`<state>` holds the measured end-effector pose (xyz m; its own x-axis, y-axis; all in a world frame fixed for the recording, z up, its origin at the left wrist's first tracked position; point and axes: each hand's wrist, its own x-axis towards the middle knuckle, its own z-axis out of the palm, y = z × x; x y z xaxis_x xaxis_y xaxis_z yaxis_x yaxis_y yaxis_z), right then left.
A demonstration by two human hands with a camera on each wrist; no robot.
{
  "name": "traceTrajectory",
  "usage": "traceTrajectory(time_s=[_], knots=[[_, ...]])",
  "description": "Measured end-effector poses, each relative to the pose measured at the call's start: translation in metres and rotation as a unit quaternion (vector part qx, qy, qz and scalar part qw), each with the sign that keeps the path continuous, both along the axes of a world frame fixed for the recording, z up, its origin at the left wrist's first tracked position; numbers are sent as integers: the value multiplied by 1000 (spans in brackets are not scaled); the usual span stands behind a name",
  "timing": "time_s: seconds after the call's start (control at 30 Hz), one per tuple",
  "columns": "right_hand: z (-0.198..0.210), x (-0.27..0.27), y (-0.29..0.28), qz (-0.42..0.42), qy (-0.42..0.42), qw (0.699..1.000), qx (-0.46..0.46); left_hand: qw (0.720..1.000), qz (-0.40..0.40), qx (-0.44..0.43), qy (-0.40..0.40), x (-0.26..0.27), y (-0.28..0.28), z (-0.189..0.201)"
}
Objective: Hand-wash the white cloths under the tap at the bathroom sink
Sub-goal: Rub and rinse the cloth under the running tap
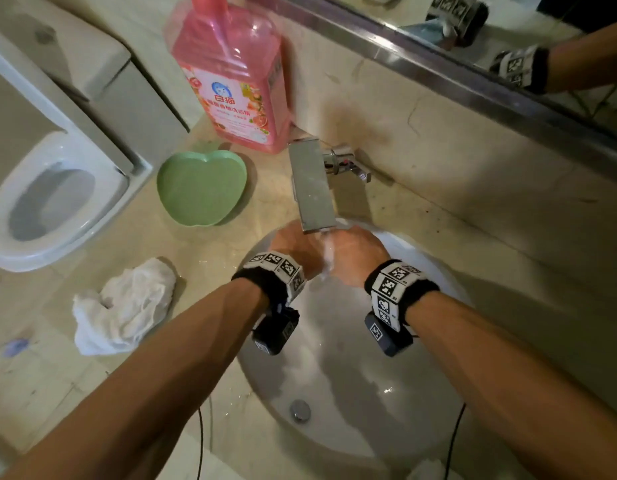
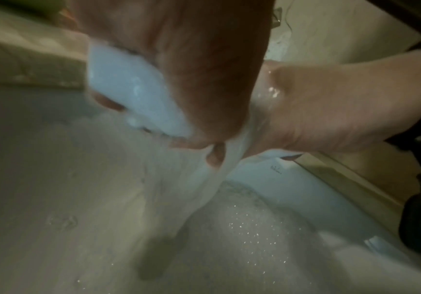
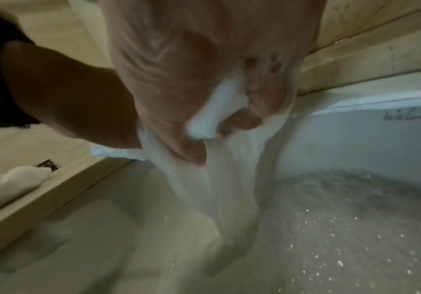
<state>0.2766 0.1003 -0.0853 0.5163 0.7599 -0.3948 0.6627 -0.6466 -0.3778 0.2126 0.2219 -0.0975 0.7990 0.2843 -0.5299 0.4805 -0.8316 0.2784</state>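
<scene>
Both hands, the left hand and right hand, were clamped on a wet white cloth under the tap, above the sink. Foam, seemingly, was seen on it. Another cloth was left crumpled on the counter.

Beige marble counter and backsplash under dim, warm light; a steel-framed mirror runs along the far wall; a white toilet stands at left.

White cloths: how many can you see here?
2. One crumpled cloth lies on the counter left of the sink. A second, soapy cloth is held by both hands under the tap. More may be hidden.
</scene>
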Motion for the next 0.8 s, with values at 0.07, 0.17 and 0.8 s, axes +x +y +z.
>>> traceTrajectory(time_s=[0.07, 0.17, 0.8], knots=[[1, -1, 1, 4, -15, 1000, 2, 998, -30, -44, -22, 1, 2, 7], [7, 1, 1, -8, -10, 1000, 19, 993, -46, -104, -30, -3, 11, 23], [27, -5, 0, -127, 107, 976, 139, 958, 148, -198, -148, -54, 26, 31]])
